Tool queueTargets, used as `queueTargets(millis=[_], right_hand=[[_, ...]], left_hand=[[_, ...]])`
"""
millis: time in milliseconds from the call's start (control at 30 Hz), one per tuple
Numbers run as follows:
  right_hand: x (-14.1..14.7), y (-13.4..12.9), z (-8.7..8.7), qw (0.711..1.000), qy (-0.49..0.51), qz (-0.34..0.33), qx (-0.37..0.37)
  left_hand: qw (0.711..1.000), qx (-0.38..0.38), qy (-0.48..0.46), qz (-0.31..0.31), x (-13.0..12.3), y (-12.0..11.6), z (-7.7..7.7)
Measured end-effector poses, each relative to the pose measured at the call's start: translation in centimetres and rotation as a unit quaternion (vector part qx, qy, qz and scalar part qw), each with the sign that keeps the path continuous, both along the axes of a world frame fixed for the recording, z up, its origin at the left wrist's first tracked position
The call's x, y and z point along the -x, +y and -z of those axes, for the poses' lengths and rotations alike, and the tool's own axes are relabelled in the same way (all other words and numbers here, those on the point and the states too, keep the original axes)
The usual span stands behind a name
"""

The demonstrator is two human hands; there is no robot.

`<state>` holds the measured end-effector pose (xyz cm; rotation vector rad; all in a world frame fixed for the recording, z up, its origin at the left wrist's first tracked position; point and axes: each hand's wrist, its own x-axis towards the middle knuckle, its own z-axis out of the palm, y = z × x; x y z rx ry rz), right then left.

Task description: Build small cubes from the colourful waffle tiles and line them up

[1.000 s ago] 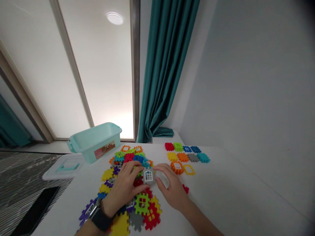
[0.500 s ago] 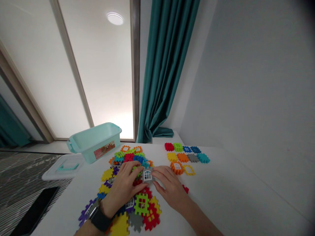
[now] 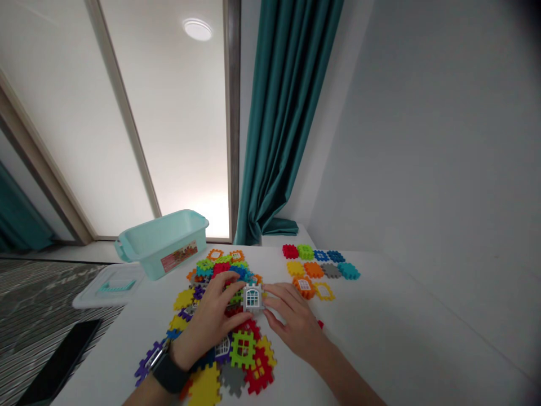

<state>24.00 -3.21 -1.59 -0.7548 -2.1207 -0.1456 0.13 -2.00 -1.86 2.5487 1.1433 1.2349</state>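
Note:
A grey building block with a white arched window (image 3: 253,298) is held up over the pile, its window facing me. My left hand (image 3: 213,310), a black watch on its wrist, grips the block's left side between thumb and fingers. From the right, the fingertips and thumb of my right hand (image 3: 293,318) press on its other edge. Under and around my left hand lies a heap of colourful interlocking blocks, among them a lime green window block (image 3: 243,350), a red block (image 3: 259,373) and a yellow block (image 3: 205,386).
Several sorted blocks stand in rows at the back right, including a grey block (image 3: 331,271) and an orange window block (image 3: 304,286). A mint bin (image 3: 169,231) and its lid (image 3: 107,286) are at the back left. A black phone-like slab (image 3: 61,361) lies lower left.
The grey window block has tipped up slightly, so its white window shows more fully. Both hands stay on it, and the fingers have shifted a little.

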Motion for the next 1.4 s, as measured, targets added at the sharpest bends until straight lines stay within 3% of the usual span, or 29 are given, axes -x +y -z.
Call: queueTargets(millis=[333, 533, 633, 767, 867, 933, 1067, 1400], right_hand=[[-0.2, 0.1, 0.0, 0.999, -0.015, -0.013, -0.027], [0.4, -0.2, 0.4, 0.99, 0.096, -0.037, 0.096], [1.0, -0.2, 0.8, 0.956, 0.195, -0.015, 0.22], [1.6, 0.1, 0.9, 0.868, 0.316, -0.017, 0.383], [1.8, 0.4, 0.6, 0.806, 0.369, -0.04, 0.462], [1.9, 0.4, 0.3, 0.781, 0.385, -0.042, 0.49], [2.0, 0.2, -0.2, 0.765, 0.398, -0.043, 0.505], [2.0, 0.2, -0.2, 0.757, 0.393, -0.05, 0.519]], left_hand=[[0.998, 0.06, -0.024, 0.021, -0.2, -0.2, -0.3], [0.992, 0.116, -0.022, 0.045, -0.6, -0.6, -1.2], [0.987, 0.144, -0.039, 0.055, -0.7, -0.5, -1.6], [0.976, 0.188, -0.079, 0.074, -0.9, -0.6, -1.9], [0.964, 0.224, -0.107, 0.092, -1.1, -0.8, -2.1], [0.957, 0.242, -0.121, 0.101, -1.2, -0.8, -2.2], [0.951, 0.26, -0.132, 0.107, -1.2, -0.7, -2.3], [0.953, 0.253, -0.135, 0.098, -1.1, -0.8, -2.5]])
